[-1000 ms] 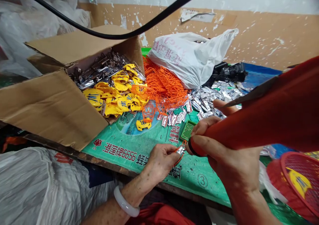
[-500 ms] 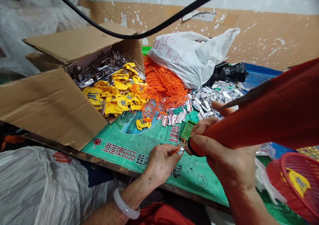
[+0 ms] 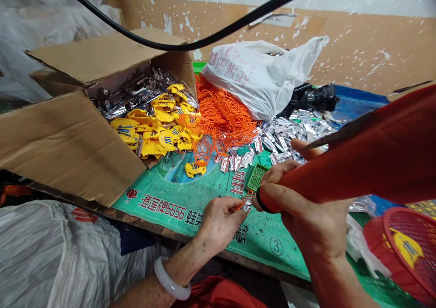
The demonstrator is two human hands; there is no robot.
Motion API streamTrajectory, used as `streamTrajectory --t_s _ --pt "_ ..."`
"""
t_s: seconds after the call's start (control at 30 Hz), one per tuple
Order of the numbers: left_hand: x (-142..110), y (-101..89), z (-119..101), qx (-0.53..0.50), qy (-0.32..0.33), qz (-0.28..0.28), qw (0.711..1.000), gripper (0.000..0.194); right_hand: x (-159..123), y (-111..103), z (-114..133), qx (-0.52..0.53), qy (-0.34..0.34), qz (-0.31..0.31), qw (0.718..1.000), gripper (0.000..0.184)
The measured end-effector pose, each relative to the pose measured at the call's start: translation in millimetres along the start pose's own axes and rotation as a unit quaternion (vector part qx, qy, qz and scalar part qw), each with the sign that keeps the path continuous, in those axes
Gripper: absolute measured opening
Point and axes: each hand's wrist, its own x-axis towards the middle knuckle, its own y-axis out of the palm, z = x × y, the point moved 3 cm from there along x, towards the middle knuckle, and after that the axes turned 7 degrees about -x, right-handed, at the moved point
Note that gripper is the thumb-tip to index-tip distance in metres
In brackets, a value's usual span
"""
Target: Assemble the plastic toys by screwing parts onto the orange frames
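My left hand (image 3: 221, 224) pinches an orange plastic lattice piece (image 3: 250, 194) with a small silvery part (image 3: 247, 206) on it, low over the green sheet. My right hand (image 3: 306, 208) is wrapped round a thick red power screwdriver (image 3: 327, 171) with a black ring at its front. The tool's front end points at the pinched piece, and its tip is hidden by my fingers. Just behind the pinched piece lies a small green perforated tray (image 3: 257, 176). A yellow printed part (image 3: 195, 169) lies further left on the sheet.
A cardboard box (image 3: 68, 149) spills yellow parts (image 3: 160, 140) and dark shiny pieces. Orange lattice parts (image 3: 225, 117) and silvery parts (image 3: 282, 135) are heaped beside a white bag (image 3: 252, 78). A red basket (image 3: 378, 235) stands right. A black cable (image 3: 190, 47) hangs across the top.
My hands, the pinched piece and the red screwdriver hold almost the same pose. The whole view has shifted only slightly.
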Motion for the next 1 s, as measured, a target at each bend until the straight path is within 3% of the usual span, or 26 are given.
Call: streamTrajectory --t_s 0.2,0.37,0.9,1.0 --pt "-1.2 -0.1 -0.4 -0.024 0.001 0.008 1.000 0.028 -0.5 0.1 0.2 0.044 0.010 -0.011 0.999 0.028" --pt "-1.3 -0.3 -0.7 -0.042 0.002 0.023 0.999 0.026 -0.7 0.6 0.3 0.033 0.013 -0.002 0.999 0.016" --pt "-1.8 -0.9 0.4 -0.116 -0.037 0.034 0.992 0.025 -3.8 0.5 -3.8 -0.021 -0.019 -0.019 0.999 0.015" --pt "-3.1 -1.5 -1.1 -0.121 -0.040 0.035 0.991 0.022 -3.6 1.9 -1.9 0.007 -0.019 -0.026 0.999 0.031"
